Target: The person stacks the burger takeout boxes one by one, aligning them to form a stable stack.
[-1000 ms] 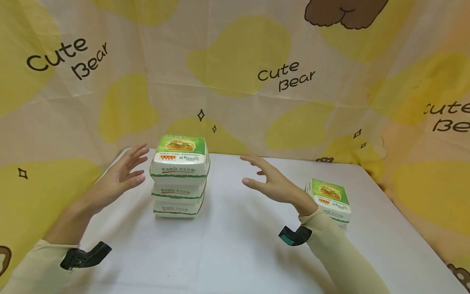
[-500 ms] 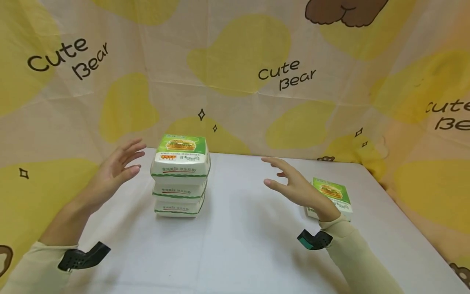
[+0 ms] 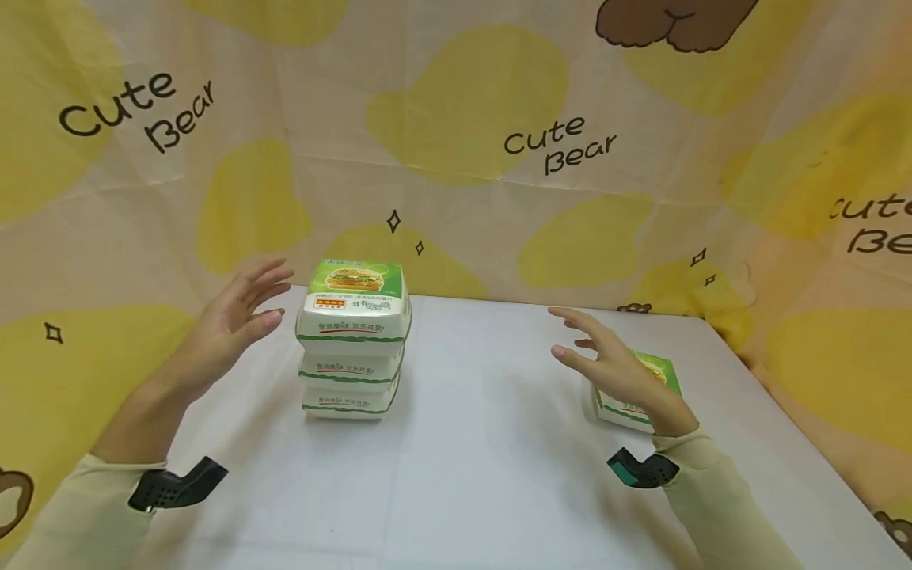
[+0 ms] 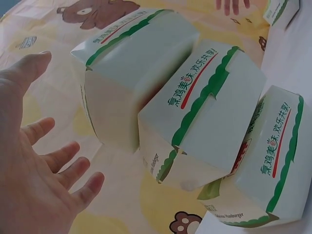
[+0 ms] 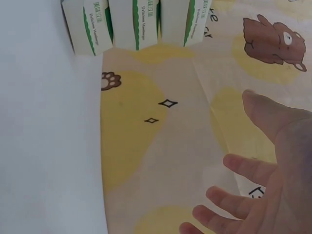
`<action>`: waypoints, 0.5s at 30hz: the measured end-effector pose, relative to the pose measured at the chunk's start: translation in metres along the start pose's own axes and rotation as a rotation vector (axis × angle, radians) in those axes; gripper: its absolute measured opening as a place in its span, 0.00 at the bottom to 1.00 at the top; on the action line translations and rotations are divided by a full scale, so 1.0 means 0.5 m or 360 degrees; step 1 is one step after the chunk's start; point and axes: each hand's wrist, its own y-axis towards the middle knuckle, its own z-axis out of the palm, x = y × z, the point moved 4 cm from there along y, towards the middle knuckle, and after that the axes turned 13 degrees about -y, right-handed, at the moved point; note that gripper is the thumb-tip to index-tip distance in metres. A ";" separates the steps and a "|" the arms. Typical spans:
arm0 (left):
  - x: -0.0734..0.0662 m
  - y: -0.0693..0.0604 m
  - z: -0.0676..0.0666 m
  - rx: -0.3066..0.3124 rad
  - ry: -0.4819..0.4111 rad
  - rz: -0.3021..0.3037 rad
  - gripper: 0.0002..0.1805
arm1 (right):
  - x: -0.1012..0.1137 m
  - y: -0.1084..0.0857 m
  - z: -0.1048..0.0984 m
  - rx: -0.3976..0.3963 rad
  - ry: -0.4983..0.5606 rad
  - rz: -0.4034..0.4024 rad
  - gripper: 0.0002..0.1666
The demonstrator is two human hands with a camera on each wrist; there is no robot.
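Note:
Three white-and-green burger boxes stand in a stack [image 3: 351, 340] left of the middle of the table. Just left of its top boxes, the left hand [image 3: 224, 336] is held in the air, fingers spread and touching nothing. In the left wrist view a gap shows between the left hand [image 4: 46, 170] and the boxes [image 4: 200, 117]. A single burger box [image 3: 623, 410] sits on the right side, partly covered by the right hand [image 3: 620, 368], which hovers with extended fingers and holds nothing. The right wrist view has the right hand [image 5: 253, 190] empty, the stack [image 5: 136, 24] at its top.
A white table [image 3: 456, 475] carries the boxes. Behind it and at both sides hangs a yellow-patterned cloth [image 3: 456, 103] with bear prints and lettering. Each wrist wears a dark strapped device, the left one [image 3: 178, 484] and the right one [image 3: 644, 469].
The right hand has moved away from the stack to the right, and now overlaps the single box in the head view. The left hand has shifted only slightly; the boxes stay put.

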 end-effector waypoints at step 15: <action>-0.001 0.021 0.014 0.0020 0.0043 -0.0040 0.39 | -0.070 -0.027 -0.038 0.0062 -0.0005 0.0129 0.37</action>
